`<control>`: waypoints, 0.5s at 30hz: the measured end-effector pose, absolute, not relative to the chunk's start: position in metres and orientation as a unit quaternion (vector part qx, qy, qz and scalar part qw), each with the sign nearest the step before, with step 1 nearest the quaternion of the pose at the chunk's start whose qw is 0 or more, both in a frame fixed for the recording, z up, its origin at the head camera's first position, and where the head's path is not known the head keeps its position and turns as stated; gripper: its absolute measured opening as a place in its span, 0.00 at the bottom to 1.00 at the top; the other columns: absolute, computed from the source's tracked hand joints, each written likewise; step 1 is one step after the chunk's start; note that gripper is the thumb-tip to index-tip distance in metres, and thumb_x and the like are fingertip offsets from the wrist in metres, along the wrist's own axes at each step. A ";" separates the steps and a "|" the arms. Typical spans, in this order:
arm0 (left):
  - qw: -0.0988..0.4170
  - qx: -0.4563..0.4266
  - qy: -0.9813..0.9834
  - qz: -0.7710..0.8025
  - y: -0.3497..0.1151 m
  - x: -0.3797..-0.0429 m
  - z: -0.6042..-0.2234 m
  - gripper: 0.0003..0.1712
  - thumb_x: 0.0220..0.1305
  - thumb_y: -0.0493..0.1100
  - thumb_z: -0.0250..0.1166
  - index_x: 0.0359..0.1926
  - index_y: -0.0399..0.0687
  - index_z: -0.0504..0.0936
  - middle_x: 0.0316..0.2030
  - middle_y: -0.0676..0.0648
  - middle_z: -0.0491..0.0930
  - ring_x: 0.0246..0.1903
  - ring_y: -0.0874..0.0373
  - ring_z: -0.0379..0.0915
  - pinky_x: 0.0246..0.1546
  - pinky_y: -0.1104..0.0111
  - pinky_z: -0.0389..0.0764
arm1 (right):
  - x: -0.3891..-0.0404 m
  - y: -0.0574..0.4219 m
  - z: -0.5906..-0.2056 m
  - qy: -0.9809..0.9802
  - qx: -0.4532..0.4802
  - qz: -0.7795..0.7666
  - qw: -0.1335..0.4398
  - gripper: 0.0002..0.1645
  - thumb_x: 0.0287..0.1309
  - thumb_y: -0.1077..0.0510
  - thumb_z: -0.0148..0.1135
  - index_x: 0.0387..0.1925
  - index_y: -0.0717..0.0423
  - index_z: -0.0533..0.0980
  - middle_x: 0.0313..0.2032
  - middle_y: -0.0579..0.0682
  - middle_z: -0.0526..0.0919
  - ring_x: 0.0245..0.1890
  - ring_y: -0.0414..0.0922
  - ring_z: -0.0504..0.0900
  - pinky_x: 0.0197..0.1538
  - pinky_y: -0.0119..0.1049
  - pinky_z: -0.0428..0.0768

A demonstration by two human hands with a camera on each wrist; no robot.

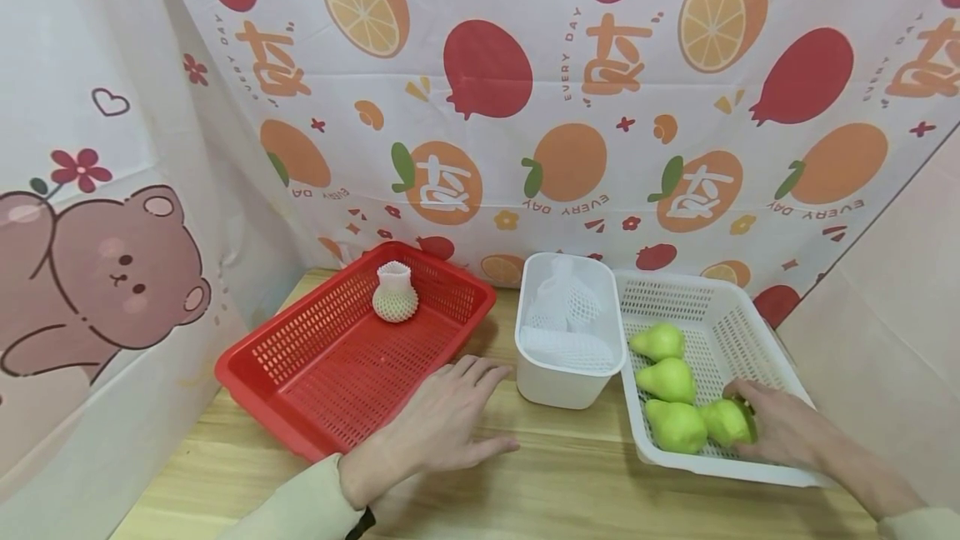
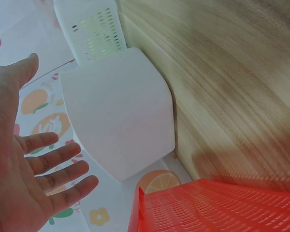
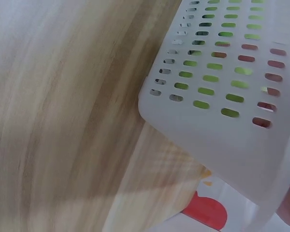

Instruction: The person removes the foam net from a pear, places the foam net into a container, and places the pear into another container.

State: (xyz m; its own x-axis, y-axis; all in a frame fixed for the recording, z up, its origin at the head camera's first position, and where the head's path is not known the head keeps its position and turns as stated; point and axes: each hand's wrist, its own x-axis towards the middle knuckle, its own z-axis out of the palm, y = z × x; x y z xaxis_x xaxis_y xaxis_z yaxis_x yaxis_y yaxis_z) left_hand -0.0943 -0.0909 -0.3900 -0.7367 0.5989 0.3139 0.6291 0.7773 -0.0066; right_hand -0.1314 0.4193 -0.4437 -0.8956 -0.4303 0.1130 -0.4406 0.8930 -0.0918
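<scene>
My right hand (image 1: 782, 425) reaches into the white perforated basket (image 1: 776, 369) and grips a green pear (image 1: 724, 421) near its front side. Against that pear lies another green pear (image 1: 676, 426), with two more behind it along the left wall. In the right wrist view the basket wall (image 3: 217, 108) hides most of the hand. My left hand (image 1: 442, 415), fingers spread and holding nothing, hovers over the table beside the red basket (image 1: 352, 390). The left wrist view shows its palm (image 2: 19, 183) facing the white bin (image 2: 118, 113).
Between the baskets stands the white bin (image 1: 567, 386) with white foam net sleeves (image 1: 562, 315) inside. A pear in a foam net (image 1: 395, 294) sits at the back of the red basket. Fruit-printed cloth (image 1: 487, 148) hangs behind the wooden table (image 1: 540, 473).
</scene>
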 end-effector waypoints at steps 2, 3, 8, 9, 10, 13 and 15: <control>0.156 -0.331 -0.929 -0.050 -0.091 -0.094 -0.390 0.49 0.59 0.79 0.64 0.69 0.52 0.76 0.60 0.51 0.83 0.59 0.54 0.79 0.58 0.60 0.84 | -0.131 0.419 -0.440 -0.976 0.208 0.061 0.032 0.45 0.30 0.36 0.87 0.51 0.49 0.79 0.41 0.43 0.86 0.38 0.42 0.85 0.37 0.41 0.83; 0.159 -0.332 -0.928 -0.050 -0.091 -0.094 -0.390 0.49 0.59 0.80 0.64 0.69 0.52 0.76 0.59 0.51 0.83 0.59 0.54 0.79 0.58 0.60 0.84 | -0.130 0.419 -0.437 -0.977 0.199 0.066 0.025 0.46 0.31 0.36 0.87 0.53 0.50 0.79 0.44 0.46 0.87 0.40 0.44 0.86 0.38 0.44 0.84; 0.165 -0.332 -0.927 -0.049 -0.091 -0.094 -0.390 0.50 0.59 0.80 0.64 0.69 0.51 0.76 0.59 0.51 0.83 0.59 0.54 0.79 0.57 0.60 0.84 | -0.126 0.417 -0.421 -0.981 0.176 0.085 0.016 0.50 0.36 0.35 0.85 0.59 0.55 0.78 0.55 0.57 0.85 0.46 0.53 0.88 0.41 0.52 0.86; 0.165 -0.332 -0.928 -0.048 -0.091 -0.094 -0.390 0.50 0.59 0.80 0.64 0.69 0.51 0.76 0.59 0.51 0.83 0.59 0.54 0.79 0.57 0.61 0.84 | -0.126 0.417 -0.418 -0.980 0.180 0.085 0.021 0.50 0.37 0.35 0.85 0.59 0.56 0.78 0.56 0.58 0.85 0.46 0.54 0.88 0.41 0.53 0.86; 0.164 -0.331 -0.928 -0.047 -0.091 -0.094 -0.390 0.50 0.59 0.80 0.63 0.69 0.51 0.76 0.59 0.51 0.83 0.59 0.54 0.79 0.57 0.61 0.84 | -0.125 0.417 -0.415 -0.979 0.183 0.082 0.027 0.50 0.37 0.35 0.85 0.59 0.57 0.78 0.55 0.58 0.85 0.46 0.54 0.88 0.40 0.54 0.86; 0.163 -0.332 -0.928 -0.047 -0.091 -0.095 -0.390 0.50 0.59 0.80 0.63 0.69 0.52 0.76 0.59 0.51 0.83 0.59 0.55 0.79 0.57 0.61 0.84 | -0.123 0.416 -0.406 -0.978 0.186 0.082 0.042 0.49 0.38 0.35 0.85 0.59 0.56 0.78 0.54 0.57 0.86 0.45 0.55 0.89 0.38 0.54 0.86; 0.164 -0.332 -0.928 -0.046 -0.091 -0.095 -0.389 0.50 0.59 0.81 0.63 0.69 0.52 0.76 0.59 0.51 0.83 0.59 0.55 0.79 0.57 0.61 0.84 | -0.120 0.415 -0.400 -0.977 0.189 0.082 0.047 0.49 0.39 0.36 0.85 0.59 0.56 0.78 0.54 0.58 0.86 0.45 0.55 0.89 0.37 0.54 0.86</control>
State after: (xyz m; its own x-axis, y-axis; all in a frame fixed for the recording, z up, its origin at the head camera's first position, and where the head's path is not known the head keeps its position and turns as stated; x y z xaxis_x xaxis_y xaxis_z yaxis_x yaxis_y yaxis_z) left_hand -0.0946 -0.0911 -0.3894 -0.7263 0.6007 0.3342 0.6306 0.7757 -0.0237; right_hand -0.1204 0.4148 -0.3998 -0.9242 -0.3613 0.1235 -0.3769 0.9152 -0.1429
